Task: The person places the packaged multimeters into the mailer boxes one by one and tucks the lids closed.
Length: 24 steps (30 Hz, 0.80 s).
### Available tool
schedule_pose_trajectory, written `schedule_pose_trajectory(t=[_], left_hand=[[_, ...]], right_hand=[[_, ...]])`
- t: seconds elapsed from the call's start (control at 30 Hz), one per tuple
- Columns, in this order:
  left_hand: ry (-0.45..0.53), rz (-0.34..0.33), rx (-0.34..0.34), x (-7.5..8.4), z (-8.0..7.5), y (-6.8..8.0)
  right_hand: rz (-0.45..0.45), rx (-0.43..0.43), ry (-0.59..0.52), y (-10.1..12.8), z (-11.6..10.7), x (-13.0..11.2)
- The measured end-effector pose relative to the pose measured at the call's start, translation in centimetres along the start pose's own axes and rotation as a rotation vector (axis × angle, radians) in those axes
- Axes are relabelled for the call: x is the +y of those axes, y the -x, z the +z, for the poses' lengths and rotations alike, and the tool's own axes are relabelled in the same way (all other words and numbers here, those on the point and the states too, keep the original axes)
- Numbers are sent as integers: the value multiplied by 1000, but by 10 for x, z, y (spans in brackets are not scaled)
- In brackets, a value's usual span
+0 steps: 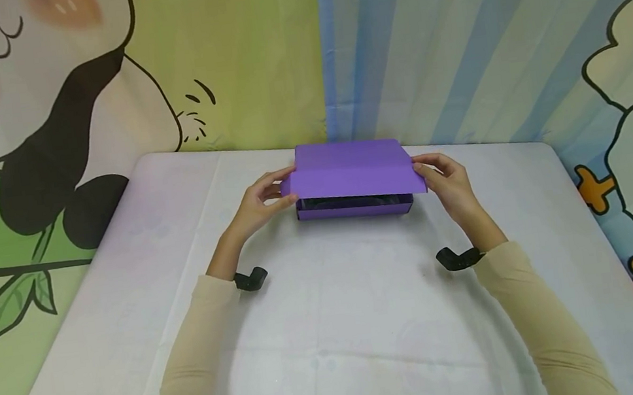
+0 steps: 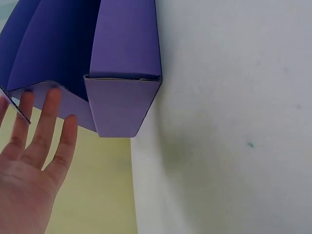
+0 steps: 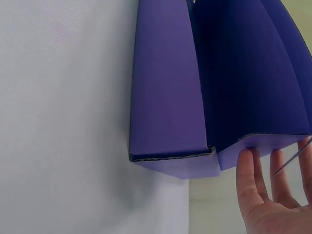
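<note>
A purple cardboard box (image 1: 353, 210) stands on the white table near its back edge. Its hinged lid (image 1: 351, 170) is tilted up, and a dark gap shows along the front. At the lid's left end, my left hand (image 1: 255, 205) holds the edge with thumb and fingers. My right hand (image 1: 450, 184) grips the lid's right front corner. In the left wrist view, fingertips touch the lid's side flap (image 2: 80, 109); the thumb is out of sight. The right wrist view shows fingertips against the other side flap (image 3: 258, 142). What lies inside the box cannot be made out.
The white table (image 1: 332, 327) extends in front of the box and to both sides. Behind it hangs a printed curtain (image 1: 240, 55) with a cartoon panda, close to the box's back. Black wrist mounts (image 1: 459, 259) stick out inward from both wrists.
</note>
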<state>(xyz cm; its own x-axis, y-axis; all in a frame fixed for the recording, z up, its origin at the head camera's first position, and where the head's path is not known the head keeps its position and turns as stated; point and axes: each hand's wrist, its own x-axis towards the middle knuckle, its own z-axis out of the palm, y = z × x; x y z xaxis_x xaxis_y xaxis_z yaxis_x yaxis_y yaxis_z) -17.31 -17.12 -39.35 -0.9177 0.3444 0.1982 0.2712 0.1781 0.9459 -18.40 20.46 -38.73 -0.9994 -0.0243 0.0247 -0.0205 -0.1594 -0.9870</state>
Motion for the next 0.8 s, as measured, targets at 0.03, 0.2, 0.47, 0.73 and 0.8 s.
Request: schedule_pose_trajectory(t=[0.03, 0.2, 0.47, 0.73, 0.8], left_hand=[[-6, -7, -2, 3, 1, 2], [-17, -31, -10, 9, 2, 6], [5, -37, -9, 5, 5, 11], [-3, -27, -11, -2, 7, 14], [-22, -5, -12, -2, 7, 15]], right_hand=[[0, 3, 0, 1, 0, 1], [1, 9, 12, 3, 0, 2], [46, 20, 33, 6, -1, 7], [76, 42, 41, 9, -2, 14], [79, 46, 37, 11, -3, 16]])
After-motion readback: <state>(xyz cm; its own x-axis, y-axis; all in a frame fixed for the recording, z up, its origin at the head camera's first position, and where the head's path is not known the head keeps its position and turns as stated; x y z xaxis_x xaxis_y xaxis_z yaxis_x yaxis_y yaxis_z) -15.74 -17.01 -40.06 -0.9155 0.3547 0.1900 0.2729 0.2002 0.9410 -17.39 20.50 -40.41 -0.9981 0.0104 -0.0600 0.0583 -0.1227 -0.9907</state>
